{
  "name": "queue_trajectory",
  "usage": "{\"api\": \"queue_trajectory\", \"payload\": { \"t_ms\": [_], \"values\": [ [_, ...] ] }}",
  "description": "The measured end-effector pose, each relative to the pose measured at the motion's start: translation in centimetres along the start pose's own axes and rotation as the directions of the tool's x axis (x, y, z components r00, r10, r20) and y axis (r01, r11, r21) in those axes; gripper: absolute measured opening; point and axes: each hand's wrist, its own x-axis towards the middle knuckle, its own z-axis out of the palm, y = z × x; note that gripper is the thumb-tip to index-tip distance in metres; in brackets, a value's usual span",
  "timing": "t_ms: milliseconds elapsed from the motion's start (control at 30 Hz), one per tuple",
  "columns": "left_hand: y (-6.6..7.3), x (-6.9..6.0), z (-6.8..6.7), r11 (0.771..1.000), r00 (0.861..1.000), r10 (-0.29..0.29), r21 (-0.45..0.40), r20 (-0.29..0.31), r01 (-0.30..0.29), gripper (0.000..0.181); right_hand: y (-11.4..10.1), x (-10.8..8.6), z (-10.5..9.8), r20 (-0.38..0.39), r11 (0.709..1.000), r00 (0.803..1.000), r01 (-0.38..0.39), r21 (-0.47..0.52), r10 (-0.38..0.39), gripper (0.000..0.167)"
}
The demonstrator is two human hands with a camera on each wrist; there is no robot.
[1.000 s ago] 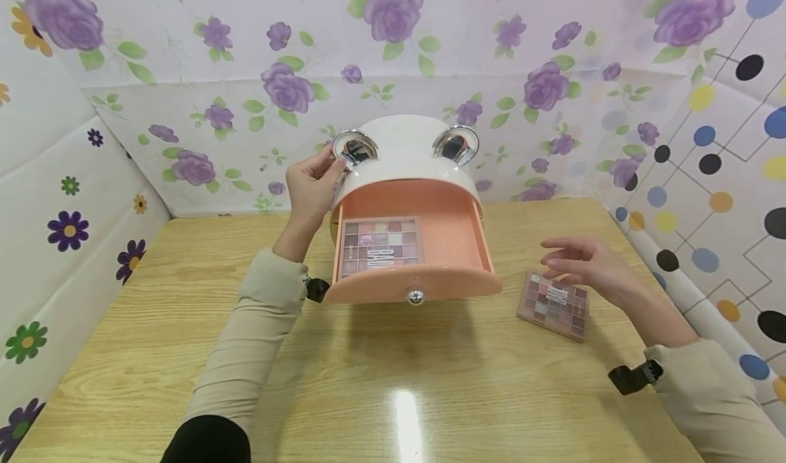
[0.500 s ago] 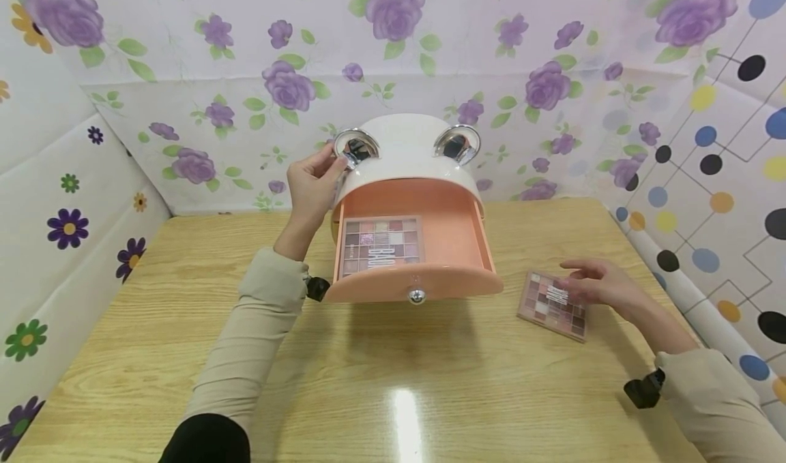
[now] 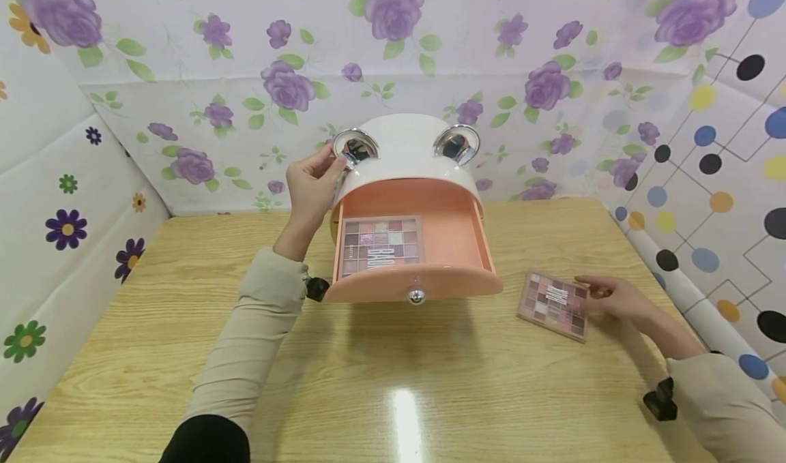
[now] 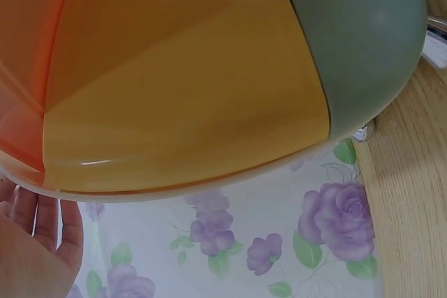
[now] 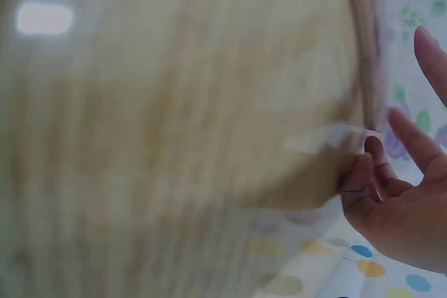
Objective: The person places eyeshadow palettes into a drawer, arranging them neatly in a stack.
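A white frog-shaped storage box (image 3: 402,146) with chrome-ringed eyes stands at the back of the table. Its peach drawer (image 3: 454,245) is pulled out, and an eyeshadow palette (image 3: 381,245) lies in the drawer's left half. My left hand (image 3: 313,185) holds the box by its left eye, thumb in front; some fingertips are hidden. From below, the left wrist view shows the box's orange part (image 4: 181,82) and green part (image 4: 356,40), with my fingers at its edge. On the right, a second eyeshadow palette (image 3: 552,304) lies flat. My right hand (image 3: 623,304) is at its right edge, fingers apart.
The wooden table (image 3: 399,354) carries everything. Flowered cloth (image 3: 215,74) covers the wall close behind the box, and a dotted cloth (image 3: 706,197) hangs on the right. The drawer's round silver knob (image 3: 416,296) juts out toward the front.
My right hand has moved from above the second palette, rightward and down to its right edge. The left hand, box and both palettes have stayed put.
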Motion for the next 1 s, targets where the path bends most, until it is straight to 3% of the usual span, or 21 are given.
{"api": "queue_trajectory", "payload": {
  "t_ms": [200, 400, 667, 1000],
  "values": [
    [1.7, -0.5, 0.1, 1.000, 1.000, -0.002, 0.011, 0.005, 0.002, 0.032, 1.0, 0.0, 0.6, -0.015, 0.995, 0.996, 0.082, -0.055, -0.083, 0.074],
    [2.6, -0.9, 0.1, 1.000, 1.000, -0.014, 0.016, -0.001, 0.014, 0.032, 0.5, -0.8, 0.8, -0.044, 0.996, 0.997, 0.062, -0.072, -0.065, 0.075],
    [0.2, 0.0, 0.0, 0.999, 1.000, 0.002, -0.037, 0.003, -0.002, 0.032, -0.5, -0.9, 1.1, -0.055, 0.997, 0.998, 0.028, -0.075, -0.032, 0.066],
    [-0.3, 0.1, 0.0, 0.999, 1.000, 0.017, -0.027, -0.009, -0.017, 0.032, -0.8, -1.1, 1.2, -0.062, 1.000, 0.998, 0.000, -0.024, -0.002, 0.065]
  ]
}}
